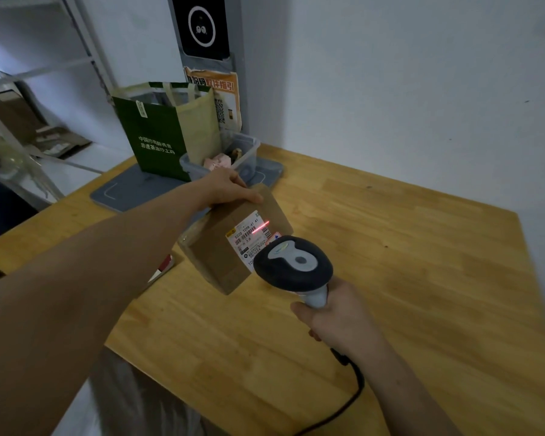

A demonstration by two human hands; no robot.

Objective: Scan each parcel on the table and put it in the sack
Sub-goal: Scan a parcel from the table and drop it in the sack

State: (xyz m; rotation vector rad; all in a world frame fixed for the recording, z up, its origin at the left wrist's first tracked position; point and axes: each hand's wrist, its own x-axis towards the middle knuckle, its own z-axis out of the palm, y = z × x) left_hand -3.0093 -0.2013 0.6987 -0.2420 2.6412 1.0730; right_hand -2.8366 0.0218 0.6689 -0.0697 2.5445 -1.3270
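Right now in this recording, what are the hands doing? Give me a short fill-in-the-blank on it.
The left hand grips the parcel at its far end, while the right hand holds the ____.
Its red line falls on the parcel's white ____.
The tote bag behind the parcel has a dark ____ front.
Missing words: scanner; label; green.

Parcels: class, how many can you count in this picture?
1 for certain: the cardboard parcel at the centre, gripped at its far end by the left hand. A red-and-white flat item, mostly hidden under the left forearm, may be another.
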